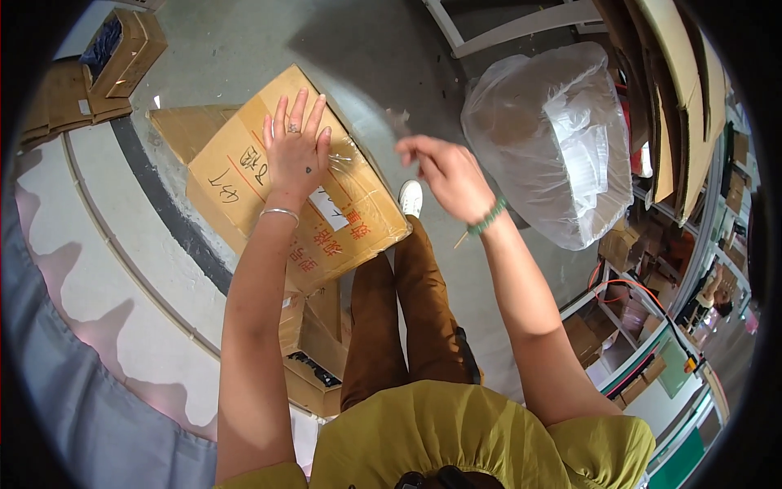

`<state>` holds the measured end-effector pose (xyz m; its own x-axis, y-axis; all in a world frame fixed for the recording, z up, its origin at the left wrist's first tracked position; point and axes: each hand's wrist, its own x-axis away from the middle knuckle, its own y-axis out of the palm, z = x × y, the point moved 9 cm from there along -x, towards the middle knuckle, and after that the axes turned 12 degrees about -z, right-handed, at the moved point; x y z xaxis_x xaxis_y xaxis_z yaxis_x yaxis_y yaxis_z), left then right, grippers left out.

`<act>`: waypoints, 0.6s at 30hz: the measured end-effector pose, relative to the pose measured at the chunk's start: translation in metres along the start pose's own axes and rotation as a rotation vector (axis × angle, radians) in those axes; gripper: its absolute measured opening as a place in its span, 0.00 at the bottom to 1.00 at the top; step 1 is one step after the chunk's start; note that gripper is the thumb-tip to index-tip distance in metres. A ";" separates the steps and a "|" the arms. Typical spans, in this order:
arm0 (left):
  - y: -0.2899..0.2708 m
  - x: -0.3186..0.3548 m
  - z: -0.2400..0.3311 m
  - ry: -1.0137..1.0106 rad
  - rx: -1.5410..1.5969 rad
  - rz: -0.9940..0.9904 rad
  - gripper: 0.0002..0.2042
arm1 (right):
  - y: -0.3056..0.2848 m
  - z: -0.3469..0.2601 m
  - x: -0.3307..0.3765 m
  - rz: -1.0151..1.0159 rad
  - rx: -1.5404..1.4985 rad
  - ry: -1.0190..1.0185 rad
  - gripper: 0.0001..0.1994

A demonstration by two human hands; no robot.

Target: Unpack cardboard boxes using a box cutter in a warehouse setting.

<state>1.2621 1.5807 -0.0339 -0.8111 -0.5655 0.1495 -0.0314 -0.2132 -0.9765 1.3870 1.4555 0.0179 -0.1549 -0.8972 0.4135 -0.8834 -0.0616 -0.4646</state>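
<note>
- Carton (248,183) is over floor (236,49), near white shoe (410,198).
- Left grip (296,159) spreads wide on carton.
- Right grip (448,174) curls; I cannot tell whether it holds something.
- Uneven palm pressure could slide carton.

The left hand (295,159) covers part of the large carton (314,236), which hides the left foot. Right of the carton, whether the right hand (450,175) pinches anything is unclear; the cloudy plastic bag (529,122) obscures what lies inside. Below the carton, a small open box (305,395) is partly covered, its dark contents (316,368) too small to identify.
</note>
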 end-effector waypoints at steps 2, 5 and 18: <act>0.001 0.001 0.000 -0.007 -0.010 0.003 0.21 | 0.021 0.022 -0.025 0.010 -0.035 0.055 0.15; 0.003 -0.001 0.005 -0.003 0.014 0.016 0.21 | 0.055 0.058 -0.059 0.003 -0.021 0.117 0.24; -0.007 0.003 0.030 0.127 0.076 0.032 0.19 | 0.053 0.050 -0.102 -0.027 0.400 0.168 0.15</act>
<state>1.2772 1.5563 -0.0222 -0.8783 -0.4689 0.0929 0.0361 -0.2588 -0.9653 1.3784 1.5220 -0.0877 -0.2333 -0.8115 0.5357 -0.6523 -0.2780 -0.7052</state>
